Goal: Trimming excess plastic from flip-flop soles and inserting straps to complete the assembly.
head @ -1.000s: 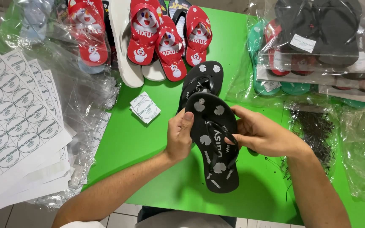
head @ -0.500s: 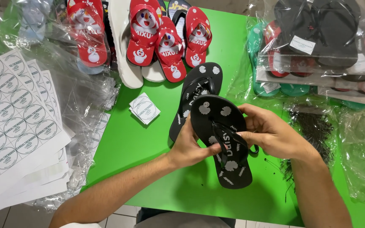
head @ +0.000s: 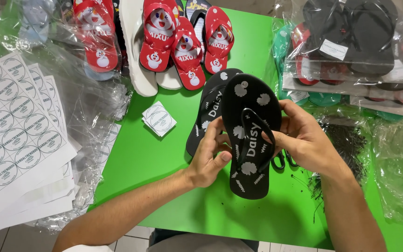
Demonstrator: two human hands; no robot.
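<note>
A black flip-flop (head: 251, 140) with white flower marks and black straps is raised above the green table (head: 164, 158), sole side facing me. My left hand (head: 209, 157) grips its left edge, thumb on the footbed. My right hand (head: 305, 137) holds its right side, fingers at the strap. Its matching black flip-flop (head: 207, 112) lies flat on the table just behind and to the left, partly hidden.
Red flip-flops with cartoon prints (head: 183, 39) and a white one (head: 138, 56) lie at the back. Bagged dark sandals (head: 350, 42) are stacked back right. Sheets of round stickers (head: 10, 135) sit at left, a small sticker stack (head: 159, 119) mid-table, black plastic ties (head: 346, 144) at right.
Both hands lifted the black flip-flop and turned it from a slanted lie to nearly upright, toe end away from me. The second flip-flop stayed put.
</note>
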